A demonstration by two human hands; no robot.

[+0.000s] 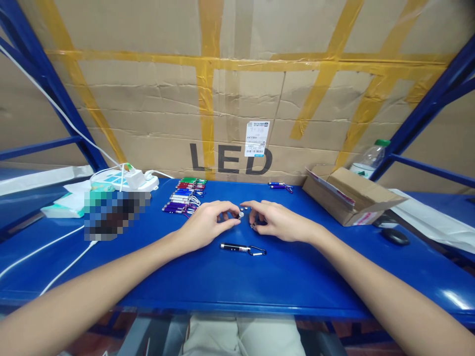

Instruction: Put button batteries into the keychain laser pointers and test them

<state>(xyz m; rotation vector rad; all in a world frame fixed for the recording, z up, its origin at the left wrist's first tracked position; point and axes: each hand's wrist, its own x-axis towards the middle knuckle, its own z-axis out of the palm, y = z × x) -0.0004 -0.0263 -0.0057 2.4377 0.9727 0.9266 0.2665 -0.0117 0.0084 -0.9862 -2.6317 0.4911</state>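
Between the thumb and fingers of my left hand (208,221) is a small silver disc that looks like a button cell (241,215). My right hand (280,221) curls opposite it, thumb and fingers close together on something tiny and shiny, too small to name; its index finger points towards the left hand. A few more button cells (244,208) lie on the blue table (208,282) in the gap between the hands. Nearer to me rests a black keychain flashlight (237,247), its carabiner clip (258,250) to the right. Neither hand touches it.
Several coloured keychain flashlights (183,198) lie in a row at the back left; blue ones (279,186) lie at the back right. A power strip (126,179) with white cables is left. On the right stand an open cardboard box (349,195), a black mouse (395,237) and a bottle (373,157).
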